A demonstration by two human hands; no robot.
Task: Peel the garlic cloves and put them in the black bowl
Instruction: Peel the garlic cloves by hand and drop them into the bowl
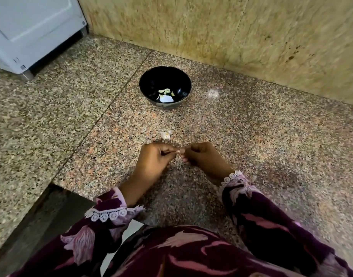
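A black bowl stands on the speckled granite counter, with a few pale peeled garlic cloves in its bottom. Closer to me, my left hand and my right hand meet fingertip to fingertip, both pinching a small garlic clove between them. Most of that clove is hidden by the fingers. A scrap of garlic or its skin lies on the counter just beyond my hands. A faint whitish bit of skin lies to the right of the bowl.
A yellowish stone wall rises right behind the bowl. A white appliance stands at the back left. The counter has a cut-out edge at the near left, beside my patterned sleeve.
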